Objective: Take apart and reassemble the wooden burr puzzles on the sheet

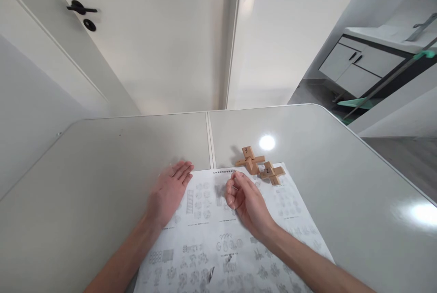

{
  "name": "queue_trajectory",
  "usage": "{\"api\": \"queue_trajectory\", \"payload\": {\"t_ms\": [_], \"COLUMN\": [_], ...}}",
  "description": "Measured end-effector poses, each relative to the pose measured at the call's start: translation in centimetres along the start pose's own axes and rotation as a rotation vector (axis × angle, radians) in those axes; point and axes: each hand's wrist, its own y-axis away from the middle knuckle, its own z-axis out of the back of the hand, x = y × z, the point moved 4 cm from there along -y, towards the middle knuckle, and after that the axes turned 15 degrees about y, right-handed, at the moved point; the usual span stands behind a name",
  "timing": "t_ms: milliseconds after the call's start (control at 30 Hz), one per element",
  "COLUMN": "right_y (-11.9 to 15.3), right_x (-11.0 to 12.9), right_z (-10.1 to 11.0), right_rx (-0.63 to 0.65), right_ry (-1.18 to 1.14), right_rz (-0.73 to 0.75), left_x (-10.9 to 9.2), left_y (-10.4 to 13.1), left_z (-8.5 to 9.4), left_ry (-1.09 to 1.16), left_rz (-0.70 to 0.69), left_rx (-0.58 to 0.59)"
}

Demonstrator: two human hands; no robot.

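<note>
My left hand [170, 188] lies palm down with its fingers stretched out, across the upper left edge of a large printed sheet [205, 234]. Rows of small line diagrams cover this paper. Over the sheet's upper right part, my right hand [246, 198] rests on its side, its fingers curled in and nothing visible in them. Just beyond it sits a wooden interlocking puzzle [250, 160] made of crossed bars, with a dark mark on top. A second wooden cross-shaped puzzle [272, 173] stands beside it on the sheet's top right corner, also marked.
The light grey table [85, 170] has rounded far corners and a seam [210, 140] running away from me. Behind it is a white door with a black handle [80, 7]. At the far right are a sink cabinet [362, 61] and a green-ended pole [423, 54].
</note>
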Motion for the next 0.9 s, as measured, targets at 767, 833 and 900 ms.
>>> {"api": "queue_trajectory", "payload": {"t_ms": [767, 833, 900], "right_y": [1.4, 2.2, 2.7], "right_x": [1.7, 3.4, 5.2], "right_z": [0.7, 2.1, 4.0], "right_rx": [0.144, 0.069, -0.053], "right_ry": [0.493, 0.712, 0.859], "right_rz": [0.232, 0.4, 0.565], "left_x": [-7.6, -7.4, -7.1], "left_y": [-0.4, -0.3, -0.2], "left_z": [3.6, 3.6, 3.6], "left_ry": [-0.346, -0.41, -0.475], "left_rz": [-0.357, -0.377, -0.396], "left_rx": [0.021, 0.029, 0.018]}}
